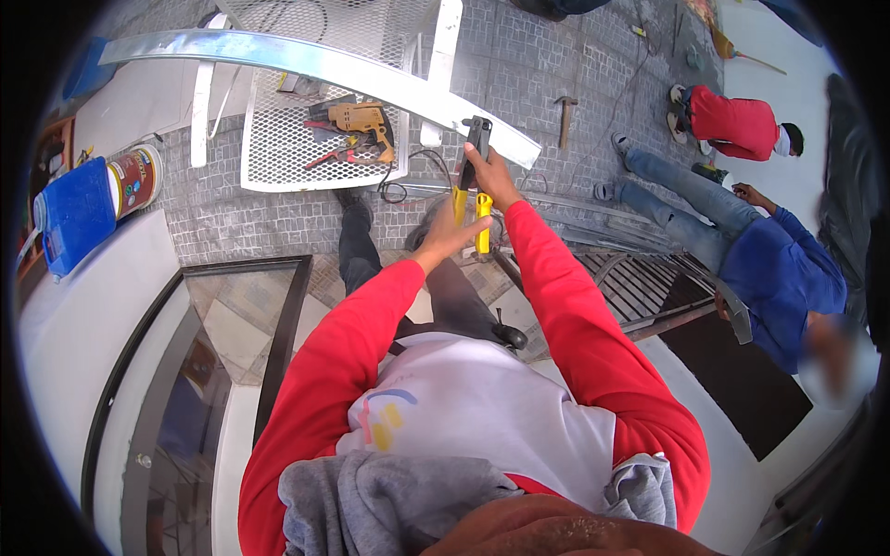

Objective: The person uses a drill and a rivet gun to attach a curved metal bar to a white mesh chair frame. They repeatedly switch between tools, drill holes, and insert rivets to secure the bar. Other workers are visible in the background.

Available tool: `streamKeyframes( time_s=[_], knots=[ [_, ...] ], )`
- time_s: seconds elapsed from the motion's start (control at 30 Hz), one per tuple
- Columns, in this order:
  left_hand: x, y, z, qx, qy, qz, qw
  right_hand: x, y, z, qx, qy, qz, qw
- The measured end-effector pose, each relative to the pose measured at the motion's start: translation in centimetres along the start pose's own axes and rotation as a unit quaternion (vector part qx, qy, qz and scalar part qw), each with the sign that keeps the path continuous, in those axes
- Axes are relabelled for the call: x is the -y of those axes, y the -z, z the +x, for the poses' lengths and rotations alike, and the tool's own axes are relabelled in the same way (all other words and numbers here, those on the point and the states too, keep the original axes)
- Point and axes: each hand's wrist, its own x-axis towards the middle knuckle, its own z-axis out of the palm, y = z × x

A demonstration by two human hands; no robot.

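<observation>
Both my hands are on a hand riveter (483,225) with a black head and yellow handles, its nose pointing away from me. My left hand (443,239) is closed about the yellow handles, which stand somewhat apart. Higher up, my right hand (494,180) grips the black body near the head. Just beyond lies a long silvery metal channel (343,67), sloping from the far left down to the right. The riveter's nose overlaps the channel's right part in view; whether they touch, I cannot tell.
A white mesh bench (264,171) bears a yellow power drill (360,118) and red-handled pliers (324,157). A hammer (566,116) lies on the paving. Metal strips (603,215) lie at right, near two people. A blue jug (79,218) and a paint bucket (139,176) stand left.
</observation>
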Motion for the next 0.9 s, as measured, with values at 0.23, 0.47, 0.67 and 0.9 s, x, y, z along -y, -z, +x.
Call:
streamKeyframes(
  time_s=[0.23,0.47,0.67,0.9],
  knots=[
    [0.9,-0.6,0.5,-0.006,0.002,-0.072,0.997,1.2,-0.1,0.6,0.012,-0.029,-0.041,0.999],
    [-0.4,-0.4,0.3,0.025,0.022,-0.154,0.988,0.5,0.4,1.4,0.031,-0.009,-0.098,0.995],
    [-1.4,-0.2,0.2,0.023,0.022,-0.143,0.989,0.3,0.5,1.6,0.029,-0.003,-0.144,0.989],
    [-1.8,0.1,-0.3,0.037,0.059,-0.181,0.981,0.8,-0.2,2.0,0.000,-0.007,-0.231,0.973]
  ],
)
